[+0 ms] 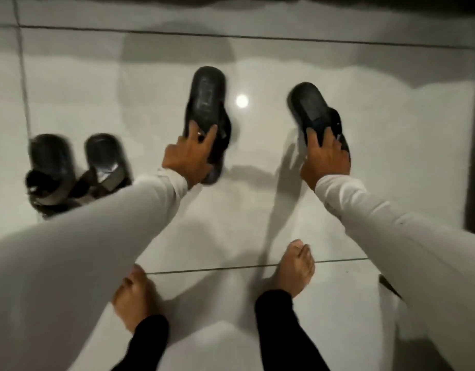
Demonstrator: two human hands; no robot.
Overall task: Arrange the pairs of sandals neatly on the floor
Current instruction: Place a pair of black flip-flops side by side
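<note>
On the glossy white tiled floor (pixel 257 210), near the middle of the view, the left hand (pixel 189 153) holds a black sandal (pixel 208 103) by its strap end; the grip of this hand is clamped on the sandal, with the fingers (pixel 210 135) spread over the footbed and a ring visible on one of them. This sandal points away from the person, its far end toward the top of the view, and it is a little blurred, so I cannot tell if it touches the floor or is just above it. To the right of it and well apart, the right hand (pixel 326 159) holds the second black sandal (pixel 311 108) in the same manner, the grip closed on its strap part, and this sandal is tilted with its far end leaning toward the left. Between the two sandals a round reflection of light (pixel 242 100) shines on the tile. At the left side of the view another pair of dark sandals (pixel 75 162) lies on the floor, the two pieces side by side and close together, partly hidden behind the left sleeve (pixel 83 236). Both arms wear long white sleeves. Lower in the view two bare feet (pixel 296 266) stand on the tiles, with black trouser legs (pixel 279 330) above them, near a dark joint line (pixel 231 267) between tiles.
</note>
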